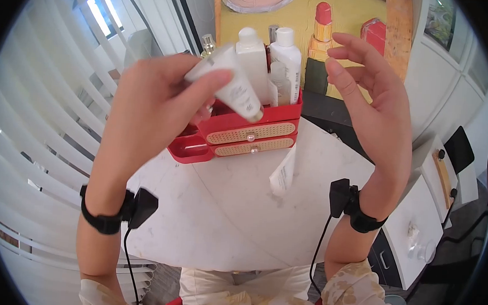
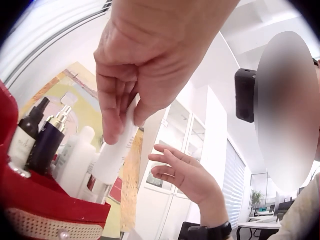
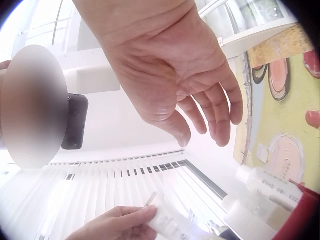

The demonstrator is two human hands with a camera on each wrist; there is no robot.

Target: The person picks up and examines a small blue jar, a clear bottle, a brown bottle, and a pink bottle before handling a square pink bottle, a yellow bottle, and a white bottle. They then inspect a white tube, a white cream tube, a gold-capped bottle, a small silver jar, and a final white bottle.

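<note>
My left hand (image 1: pixel 152 99) pinches a white squeeze tube (image 1: pixel 234 90) between thumb and fingers, its narrow capped end tilted down to the right. The tube overlaps the front of a red cosmetics organizer (image 1: pixel 285 116) in the head view. Raised on the right, my right hand (image 1: pixel 379 93) holds nothing, its fingers loosely bent and apart. White bottles (image 1: pixel 251 55) and a tall white capped bottle (image 1: pixel 286 57) stand in the organizer. On the table in front of it is another white tube (image 1: pixel 282 177).
The organizer has two woven-front drawers (image 1: pixel 231 135) with pearl knobs and a low side tray (image 1: pixel 191 154). It sits on a white table (image 1: pixel 212 217). Behind leans a painting (image 1: pixel 297 16). White vertical blinds (image 1: pixel 43 140) hang at left; a white side desk (image 1: pixel 418 219) stands at right.
</note>
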